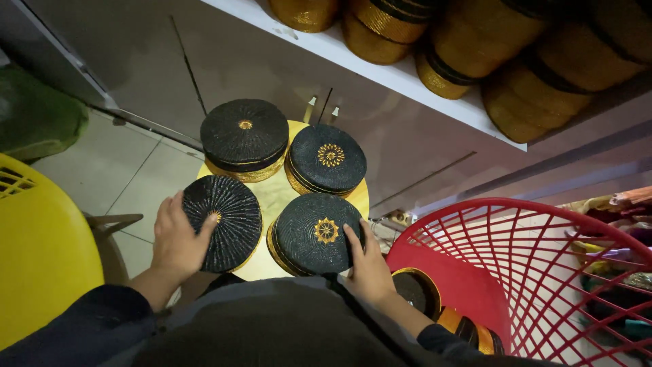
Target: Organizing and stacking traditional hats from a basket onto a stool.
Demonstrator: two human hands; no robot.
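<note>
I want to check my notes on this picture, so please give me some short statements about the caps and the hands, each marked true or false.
1. Four black caps lie on the gold tray. True.
2. The left hand touches the pleated cap. True.
3. The right hand is inside the red basket. False: it rests on the near right cap.
4. The basket is blue. False: red.
5. Gold caps fill the white shelf. True.

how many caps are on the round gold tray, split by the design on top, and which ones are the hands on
Caps with a gold flower on top: 2, far right and near right, the latter under the right hand
Caps with ribbed tops: 2, far left and near left, the latter under the left hand
Total on the tray: 4
</note>
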